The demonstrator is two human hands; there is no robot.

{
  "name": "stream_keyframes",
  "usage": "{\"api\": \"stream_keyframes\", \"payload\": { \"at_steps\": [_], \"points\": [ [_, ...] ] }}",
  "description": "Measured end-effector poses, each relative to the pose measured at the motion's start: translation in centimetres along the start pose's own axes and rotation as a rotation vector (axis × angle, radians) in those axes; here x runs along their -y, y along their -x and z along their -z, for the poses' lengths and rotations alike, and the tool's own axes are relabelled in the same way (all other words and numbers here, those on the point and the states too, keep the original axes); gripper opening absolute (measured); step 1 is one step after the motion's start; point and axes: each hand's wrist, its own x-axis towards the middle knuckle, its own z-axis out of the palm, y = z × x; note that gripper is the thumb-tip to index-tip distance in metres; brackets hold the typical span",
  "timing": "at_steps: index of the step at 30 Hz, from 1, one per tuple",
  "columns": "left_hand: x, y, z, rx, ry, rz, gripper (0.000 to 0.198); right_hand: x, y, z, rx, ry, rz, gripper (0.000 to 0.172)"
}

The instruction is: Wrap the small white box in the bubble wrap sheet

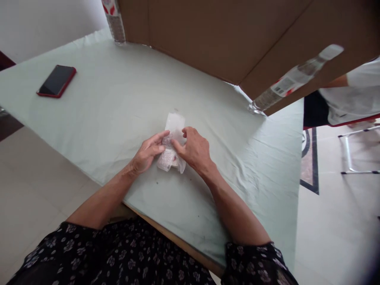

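Note:
A small packet of clear bubble wrap (169, 154) lies on the pale green tablecloth in front of me. Something with a small reddish spot shows through its lower end; I cannot make out what it is. The upper part of the packet is a flat, whitish translucent flap (175, 120). My left hand (147, 153) rests along the packet's left side, fingers stretched and thumb apart, the tips touching the wrap. From the right, my right hand (196, 149) reaches over it with the thumb on the wrap and the bent fingers apart from the thumb.
A phone in a red case (57, 81) lies at the left of the cloth. A large cardboard panel (202, 35) stands at the back, with one plastic bottle (115, 25) at its left and another, tilted bottle (292, 81) at its right. Beyond, a person in a white shirt (353, 95) sits.

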Motion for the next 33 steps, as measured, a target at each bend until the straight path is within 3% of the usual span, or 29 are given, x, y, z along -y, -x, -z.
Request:
{"api": "stream_keyframes", "payload": {
  "at_steps": [2, 6, 10, 12, 14, 21, 28, 30, 33],
  "points": [
    [-0.1, -0.1, 0.0, -0.002, 0.0, -0.009, 0.068, -0.9, -0.6, 0.1, -0.002, -0.025, -0.017, 0.011],
    [-0.2, -0.2, 0.0, -0.043, -0.124, -0.058, 0.07, -2.9, -1.5, 0.7, -0.048, -0.357, -0.097, 0.016],
    [-0.4, 0.2, -0.3, -0.262, -0.629, -0.233, 0.064, -3.7, -1.7, 0.4, -0.003, -0.779, -0.228, 0.018],
    [-0.5, 0.4, -0.5, -0.357, -0.827, -0.324, 0.058, -3.6, -1.6, 0.1, 0.013, -0.863, -0.266, 0.018],
    [-0.6, 0.4, -0.8, -0.381, -0.885, -0.343, 0.051, -3.4, -1.5, 0.0, 0.007, -0.873, -0.249, 0.019],
    [-1.2, 0.0, -1.3, -0.419, -0.782, -0.147, 0.012, -2.9, -1.2, 0.3, 0.019, -0.913, -0.146, 0.022],
    [-1.8, -0.4, 0.7, -0.677, -0.509, -0.055, 0.016, -5.2, -1.8, -0.6, -0.134, -0.859, -0.25, 0.019],
    [-1.7, -0.6, 1.3, -0.702, -0.479, -0.042, 0.014, -6.0, -2.1, -1.0, -0.152, -0.839, -0.283, 0.015],
    [-1.4, -0.9, 1.8, -0.702, -0.472, -0.048, 0.02, -6.8, -2.3, -1.4, -0.164, -0.828, -0.303, 0.024]
  ]
}}
